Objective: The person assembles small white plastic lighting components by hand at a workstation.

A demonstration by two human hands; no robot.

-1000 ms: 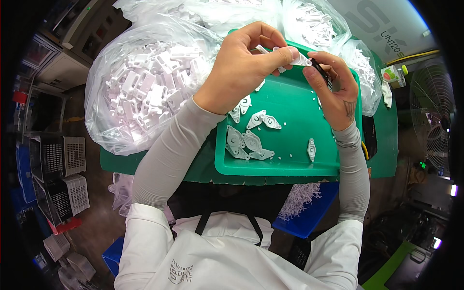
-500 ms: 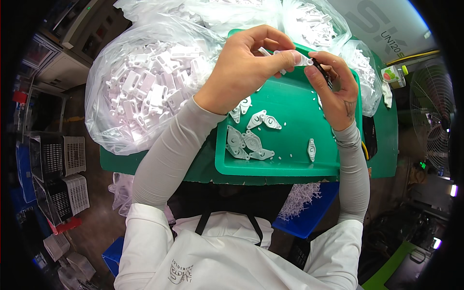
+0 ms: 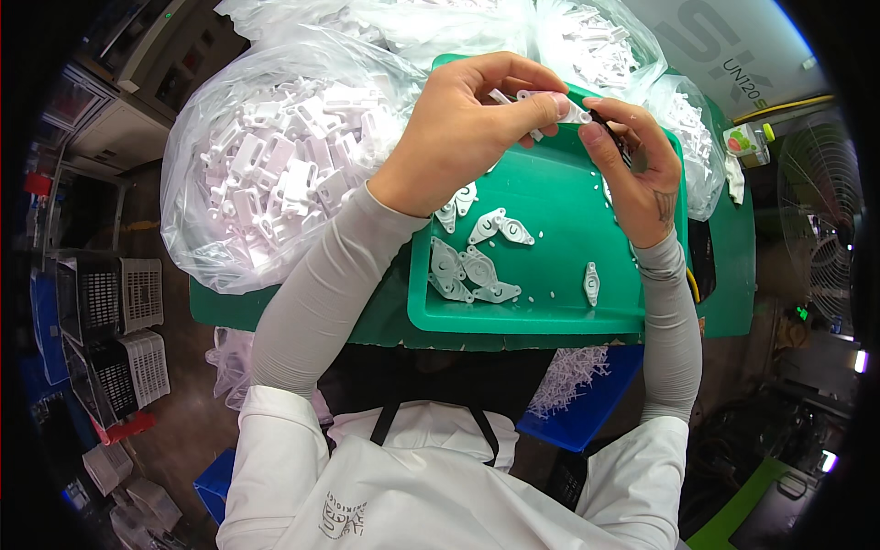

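Observation:
Over the far part of a green tray, my left hand pinches a small white plastic part between thumb and fingers. More white pieces show under its curled fingers. My right hand is closed around a slim black tool, mostly hidden by the fingers, so its kind is unclear. The tool's tip meets the right end of the white part. Below the hands, several flat white diamond-shaped parts lie at the tray's left side. A single similar part lies near its front right.
A large clear bag of white plastic pieces stands left of the tray. Further bags line the back. Beyond the right side are a bottle and a fan. Below the table edge sits a blue bin with thin white scraps.
Both hands stay in nearly the same place. The right thumb has shifted very slightly against the black tool; the parts in the tray have not moved.

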